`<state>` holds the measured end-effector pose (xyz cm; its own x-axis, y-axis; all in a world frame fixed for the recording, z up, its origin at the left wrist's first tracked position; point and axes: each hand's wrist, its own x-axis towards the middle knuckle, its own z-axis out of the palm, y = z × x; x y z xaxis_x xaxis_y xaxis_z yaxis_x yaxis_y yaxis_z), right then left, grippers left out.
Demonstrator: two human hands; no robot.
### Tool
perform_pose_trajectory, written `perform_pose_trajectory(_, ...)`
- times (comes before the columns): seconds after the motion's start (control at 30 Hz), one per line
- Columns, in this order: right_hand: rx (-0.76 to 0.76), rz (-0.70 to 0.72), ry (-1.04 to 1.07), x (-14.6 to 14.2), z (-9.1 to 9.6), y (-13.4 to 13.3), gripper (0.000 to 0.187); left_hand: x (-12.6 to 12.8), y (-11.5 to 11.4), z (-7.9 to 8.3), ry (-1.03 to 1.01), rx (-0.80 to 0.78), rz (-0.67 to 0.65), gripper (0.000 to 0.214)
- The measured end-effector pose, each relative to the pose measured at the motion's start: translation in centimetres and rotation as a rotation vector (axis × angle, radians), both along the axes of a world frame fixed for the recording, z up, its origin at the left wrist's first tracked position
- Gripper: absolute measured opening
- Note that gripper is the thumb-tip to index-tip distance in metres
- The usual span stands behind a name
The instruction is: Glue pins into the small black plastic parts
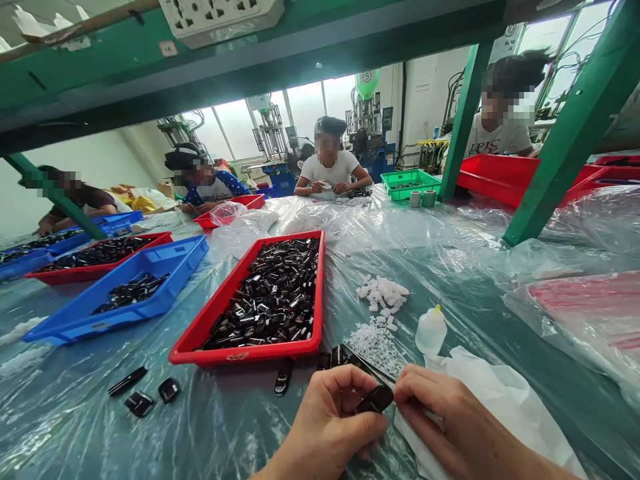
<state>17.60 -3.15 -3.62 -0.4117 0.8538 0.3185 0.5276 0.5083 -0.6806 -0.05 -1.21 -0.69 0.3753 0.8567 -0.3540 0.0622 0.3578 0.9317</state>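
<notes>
My left hand [333, 417] is closed, pinching a small glossy black plastic piece [376, 400] between thumb and fingers. Close against its right side is my right hand [445, 413], fingers pressed together; what they grip is hidden. A thin dark strip runs up and left from the right fingertips, too unclear to name. Just beyond my hands lie more black pieces [340, 355], a heap of tiny white parts [377, 343] and a pile of larger white parts [384, 293]. A white bottle with a yellow tip [431, 330] stands to the right, near a white cloth-like sheet [493, 380].
A red tray [320, 293] full of black pieces stands ahead, with a blue tray [65, 330] to its left. Loose black pieces [140, 403] lie at front left. Clear plastic film covers the table. A green beam [300, 40] crosses overhead. Several people sit across the table.
</notes>
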Motion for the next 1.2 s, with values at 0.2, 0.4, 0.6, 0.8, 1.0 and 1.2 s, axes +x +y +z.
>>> perform_pose_trajectory(0.2, -0.071, 0.083, 0.097, 0.0, 0.1, 0.0, 0.026, 0.1, 0.0, 0.1, -0.001, 0.002, 0.014, 0.019)
perform_pose_trajectory(0.4, -0.192, -0.052, 0.198, 0.0, 0.5, 0.2, 0.011, 0.1, 0.0, 0.1, 0.015, 0.008, 0.006, 0.02)
perform_pose_trajectory(0.6, -0.234, -0.157, 0.372, 0.4, 0.8, 0.4, 0.012, 0.1, 0.1, -0.3, 0.021, 0.016, -0.016, 0.017)
perform_pose_trajectory(0.8, -0.344, -0.142, 0.531, 0.2, 1.5, 0.4, 0.008, 0.1, 0.0, -0.5, 0.002, 0.025, -0.038, 0.015)
perform_pose_trajectory(1.0, -0.448, -0.179, 0.687, 0.3, 1.4, 0.4, 0.012, 0.2, -0.2, -0.3, -0.02, 0.02, -0.021, 0.016)
perform_pose_trajectory(1.2, -0.488, -0.174, 0.744, 0.9, 1.3, -0.1, 0.029, 0.3, -0.3, -0.3, -0.047, 0.008, -0.019, 0.017)
